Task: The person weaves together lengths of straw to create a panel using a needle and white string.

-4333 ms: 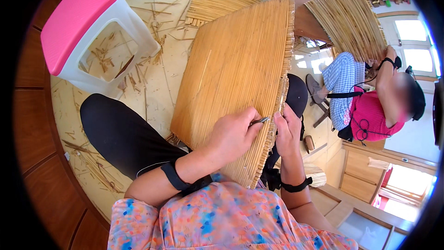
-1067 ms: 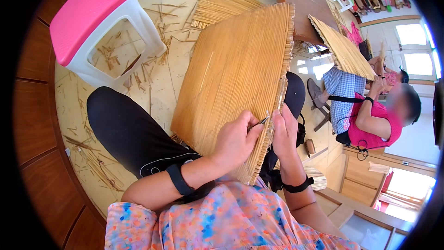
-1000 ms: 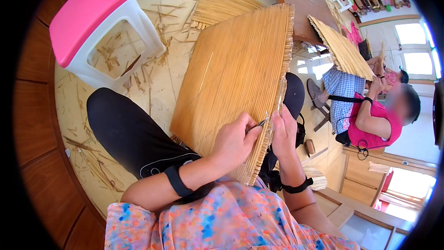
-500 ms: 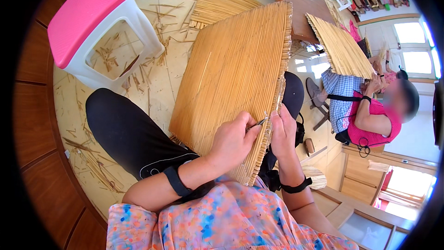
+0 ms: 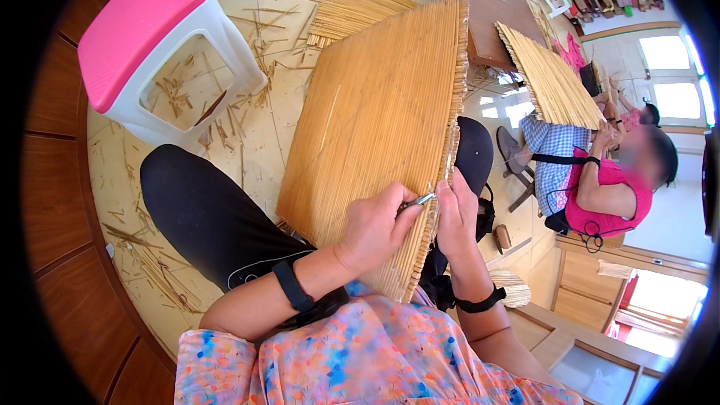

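Note:
A wide mat of thin straw stalks [image 5: 375,112] leans across my lap, its bound edge [image 5: 452,135] running along the right side. My left hand [image 5: 379,225] is closed around a small metal tool [image 5: 416,202] with a shiny tip, which meets that edge. Just across the tip, my right hand [image 5: 456,214] pinches the bound edge between thumb and fingers. The tool's handle is mostly hidden in my left palm, so its exact kind is unclear.
A white stool with a pink top [image 5: 146,37] stands at the left among scattered straw bits. Another straw mat [image 5: 356,7] lies beyond mine. A brown table [image 5: 491,0] is at the back. At the right a seated person [image 5: 607,187] holds a similar mat [image 5: 551,79].
The tool's shiny tip shows more and lies flatter over the edge. The mat's far top corner has shifted slightly left. Both hands stay nearly in place.

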`<state>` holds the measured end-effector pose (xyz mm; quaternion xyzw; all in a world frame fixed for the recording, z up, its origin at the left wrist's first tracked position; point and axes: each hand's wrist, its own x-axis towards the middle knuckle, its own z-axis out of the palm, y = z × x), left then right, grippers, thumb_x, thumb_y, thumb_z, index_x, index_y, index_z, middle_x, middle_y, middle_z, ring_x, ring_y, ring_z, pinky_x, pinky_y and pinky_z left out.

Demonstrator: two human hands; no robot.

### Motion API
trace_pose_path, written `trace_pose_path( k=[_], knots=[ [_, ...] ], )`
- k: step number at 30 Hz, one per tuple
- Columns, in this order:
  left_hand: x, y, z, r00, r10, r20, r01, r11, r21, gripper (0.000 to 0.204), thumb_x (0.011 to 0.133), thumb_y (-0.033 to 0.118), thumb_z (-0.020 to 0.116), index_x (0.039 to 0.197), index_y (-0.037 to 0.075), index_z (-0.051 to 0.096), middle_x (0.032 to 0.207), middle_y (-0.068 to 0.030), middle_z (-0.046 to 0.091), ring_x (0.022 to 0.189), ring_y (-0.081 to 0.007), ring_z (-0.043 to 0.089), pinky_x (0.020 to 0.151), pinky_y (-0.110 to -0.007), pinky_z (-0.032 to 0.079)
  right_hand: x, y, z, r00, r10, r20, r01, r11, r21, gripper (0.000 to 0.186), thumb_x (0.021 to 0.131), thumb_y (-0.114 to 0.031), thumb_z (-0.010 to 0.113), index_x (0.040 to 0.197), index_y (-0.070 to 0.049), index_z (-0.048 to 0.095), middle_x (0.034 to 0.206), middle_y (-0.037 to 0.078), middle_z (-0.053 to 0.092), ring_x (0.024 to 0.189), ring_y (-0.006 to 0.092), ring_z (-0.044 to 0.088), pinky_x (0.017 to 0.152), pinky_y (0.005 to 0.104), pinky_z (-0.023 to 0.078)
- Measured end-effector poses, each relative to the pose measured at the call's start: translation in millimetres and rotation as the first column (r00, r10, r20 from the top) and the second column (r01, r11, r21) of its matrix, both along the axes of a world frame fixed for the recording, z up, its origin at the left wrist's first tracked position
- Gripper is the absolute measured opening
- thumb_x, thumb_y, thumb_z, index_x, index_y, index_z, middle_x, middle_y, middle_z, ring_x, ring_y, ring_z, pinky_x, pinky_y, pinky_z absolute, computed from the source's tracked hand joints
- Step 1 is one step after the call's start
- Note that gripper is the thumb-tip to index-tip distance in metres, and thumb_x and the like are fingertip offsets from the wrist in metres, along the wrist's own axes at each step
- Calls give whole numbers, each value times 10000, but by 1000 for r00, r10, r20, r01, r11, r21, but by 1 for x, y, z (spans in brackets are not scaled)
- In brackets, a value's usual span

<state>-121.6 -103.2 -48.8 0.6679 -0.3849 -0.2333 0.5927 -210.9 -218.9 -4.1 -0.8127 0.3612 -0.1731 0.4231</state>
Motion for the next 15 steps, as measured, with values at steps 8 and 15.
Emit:
trace_pose_path(
  k=[8,15],
  knots=[
    [12,7,4,980,-29,198,27,1000,14,172,850,143,703,933,45,589,734,-131,643,604,-297,636,529,-365,498,-1,0,1,1000,0,-9,0,1000,-6,220,941,-174,433,1023,-1,540,758,184,580,672,319,587,640,376,458],
    [24,7,9,957,-73,-280,92,994,53,262,833,221,707,1002,40,620,731,-109,651,627,-254,652,590,-337,512,-1,0,2,1000,15,-13,-15,1000,-2,228,949,-186,431,1024,0,540,764,195,578,680,338,582,648,381,458]
  ],
)
